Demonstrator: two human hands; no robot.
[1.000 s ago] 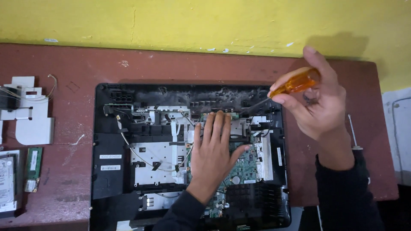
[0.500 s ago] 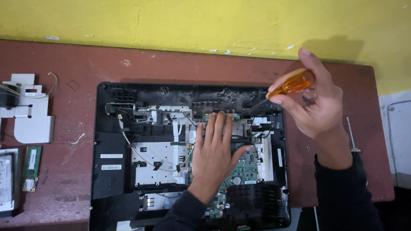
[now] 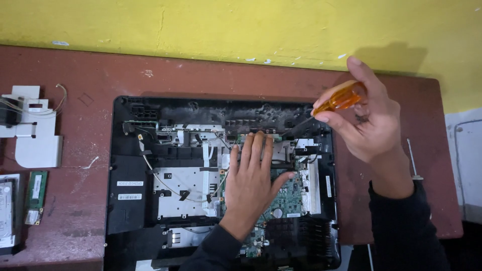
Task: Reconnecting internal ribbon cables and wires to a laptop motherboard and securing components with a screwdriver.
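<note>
An orange-handled screwdriver (image 3: 337,102) is gripped in the closed right hand (image 3: 369,120), its tip set near the back edge of the opened computer chassis (image 3: 125,200). The left hand (image 3: 252,175) is laid flat, fingers spread, on the green circuit board (image 3: 291,193). The chassis is placed at the table's (image 3: 90,75) front edge; a white plastic part (image 3: 32,140) is seen near the left edge.

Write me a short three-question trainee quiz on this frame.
1. True or false: the left hand lies flat on the opened computer.
2. What colour is the handle of the screwdriver in the right hand?
3. The green memory stick lies: A) left of the computer, B) right of it, C) on it.

Key: 1 true; 2 orange; 3 A.
</note>
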